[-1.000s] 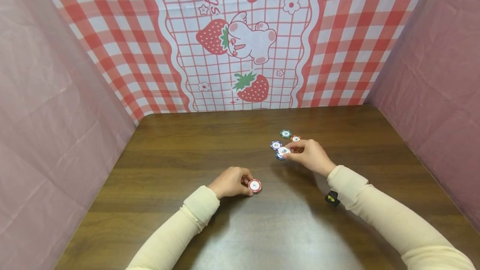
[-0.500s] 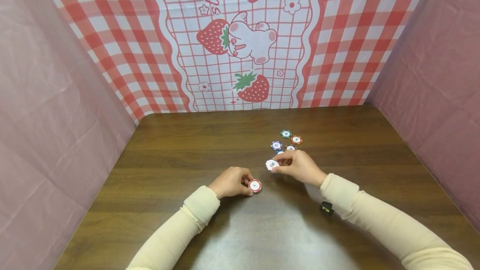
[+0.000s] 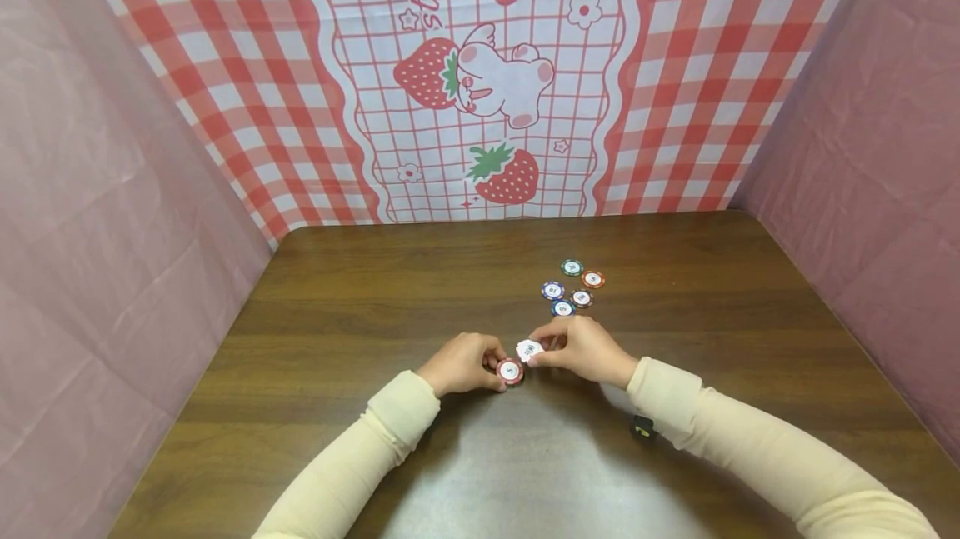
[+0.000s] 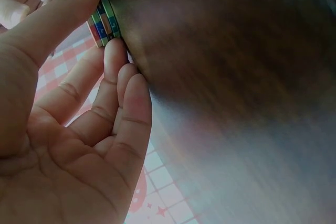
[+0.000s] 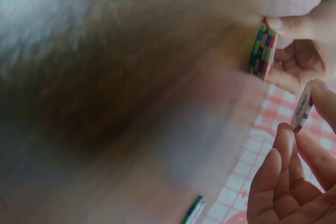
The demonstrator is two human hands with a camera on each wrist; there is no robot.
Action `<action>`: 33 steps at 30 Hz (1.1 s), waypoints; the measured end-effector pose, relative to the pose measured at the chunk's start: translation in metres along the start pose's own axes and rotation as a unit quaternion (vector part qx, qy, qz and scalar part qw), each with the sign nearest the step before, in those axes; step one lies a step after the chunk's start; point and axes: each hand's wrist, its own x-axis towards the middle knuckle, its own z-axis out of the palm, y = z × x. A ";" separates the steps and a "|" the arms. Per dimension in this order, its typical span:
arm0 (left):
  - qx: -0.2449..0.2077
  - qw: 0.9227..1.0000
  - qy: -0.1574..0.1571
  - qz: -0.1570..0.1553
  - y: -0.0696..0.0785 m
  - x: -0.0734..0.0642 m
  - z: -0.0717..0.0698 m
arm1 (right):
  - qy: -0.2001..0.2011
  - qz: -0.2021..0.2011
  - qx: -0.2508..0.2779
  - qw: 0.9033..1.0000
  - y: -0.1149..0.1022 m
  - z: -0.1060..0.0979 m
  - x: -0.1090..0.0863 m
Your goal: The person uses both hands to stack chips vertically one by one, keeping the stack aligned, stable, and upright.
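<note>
My left hand (image 3: 467, 362) holds a short stack of poker chips (image 3: 510, 371) on the table, a red chip on top. In the left wrist view, thumb and fingers grip the stack (image 4: 106, 22) by its edge; green, blue and red bands show. My right hand (image 3: 591, 349) pinches a white poker chip (image 3: 528, 351) just beyond and to the right of the stack. The right wrist view shows this white chip (image 5: 303, 107) tilted between thumb and fingertips, apart from the stack (image 5: 262, 52).
Several loose chips lie flat beyond my right hand: a green chip (image 3: 572, 267), an orange-red chip (image 3: 593, 279), a blue chip (image 3: 552, 290), a dark-edged chip (image 3: 581, 298) and another blue one. A checked strawberry cloth (image 3: 487, 181) hangs behind the wooden table (image 3: 360, 289).
My right hand has carried the white chip from the loose chips leftward and nearer, up to the stack. The chips it covered now show. My left hand and its stack have stayed put.
</note>
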 end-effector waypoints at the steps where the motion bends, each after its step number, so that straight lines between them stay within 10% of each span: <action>1: 0.000 1.000 0.000 0.000 0.000 0.000 0.000 | -0.003 0.000 0.000 1.000 0.000 0.001 0.000; 33: 0.000 1.000 -0.004 -0.003 0.001 0.000 0.000 | -0.052 -0.016 -0.047 0.997 -0.011 0.024 0.005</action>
